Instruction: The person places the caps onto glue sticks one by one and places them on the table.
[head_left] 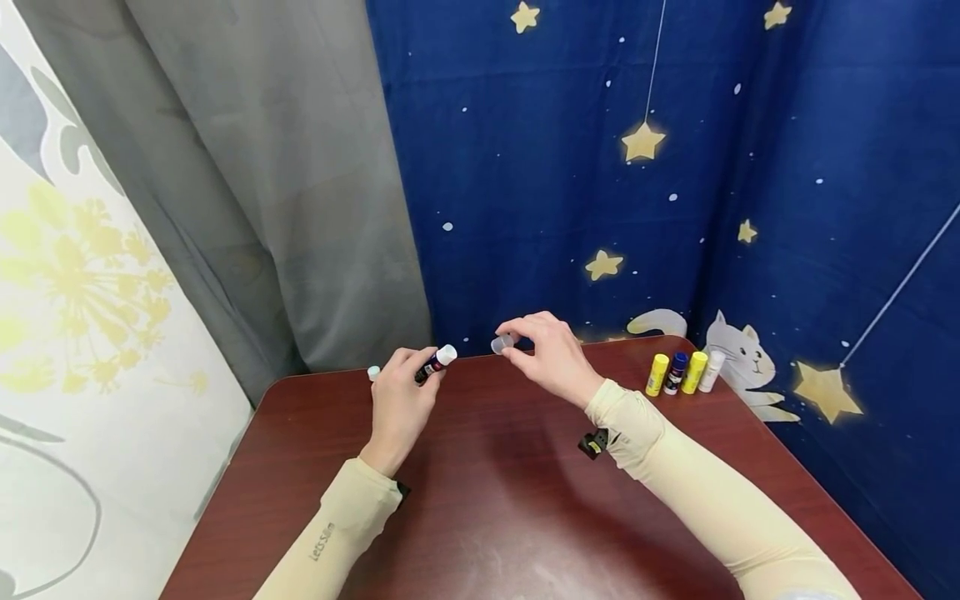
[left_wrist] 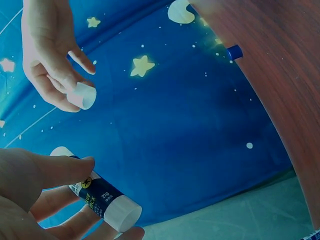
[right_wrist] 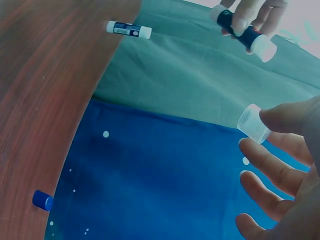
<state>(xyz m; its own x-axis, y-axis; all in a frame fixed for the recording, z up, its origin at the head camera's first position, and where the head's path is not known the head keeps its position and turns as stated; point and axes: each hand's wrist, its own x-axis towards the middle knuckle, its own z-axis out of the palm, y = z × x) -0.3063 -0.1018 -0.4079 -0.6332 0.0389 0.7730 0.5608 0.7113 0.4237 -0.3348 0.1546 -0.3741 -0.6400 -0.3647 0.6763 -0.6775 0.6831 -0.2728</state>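
Note:
My left hand point(head_left: 397, 412) grips a glue stick point(head_left: 430, 367) above the back of the table. Its label is dark blue, and both ends look white in the left wrist view. Across a gap to the right, my right hand point(head_left: 555, 358) pinches a small translucent cap point(right_wrist: 254, 124) between thumb and fingers. The cap and the glue stick are apart. A second glue stick point(right_wrist: 129, 30), also dark-labelled with white ends, stands near the table's back edge; in the head view my left hand hides most of it. A blue cap point(right_wrist: 43, 200) sits near that same edge.
At the back right of the brown table point(head_left: 480, 517) stand a yellow glue stick point(head_left: 657, 375), a dark blue one point(head_left: 676, 373), another yellow one point(head_left: 694, 372) and a white one point(head_left: 712, 372), in a row. A grey curtain point(head_left: 300, 192) and a blue star curtain point(head_left: 525, 192) hang behind.

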